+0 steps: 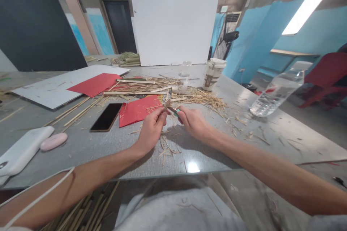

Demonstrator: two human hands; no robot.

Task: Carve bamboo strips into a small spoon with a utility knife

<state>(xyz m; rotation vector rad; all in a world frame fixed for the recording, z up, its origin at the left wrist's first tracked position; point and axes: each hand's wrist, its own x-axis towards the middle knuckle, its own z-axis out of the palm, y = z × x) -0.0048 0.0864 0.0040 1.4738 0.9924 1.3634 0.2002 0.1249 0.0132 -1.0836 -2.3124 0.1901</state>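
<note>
My left hand (152, 127) pinches a small brown piece of plant stalk (167, 105) above the grey table. Closed around a small knife (175, 110) with a green part on its handle is my right hand (193, 121). The blade points left and meets the piece at my left fingertips. A red sheet (138, 110) lies just left of my hands, with bits of straw on it. Thin curled shavings (166, 146) are scattered on the table below my hands. Behind them spreads a pile of dry stalks and straw (207, 98).
A black phone (106, 117), a pink oval case (54, 141) and a white device (24, 149) lie to the left. A paper cup (214, 74) and a tilted clear bottle (280, 88) stand to the right. A white board (175, 27) rises behind the pile.
</note>
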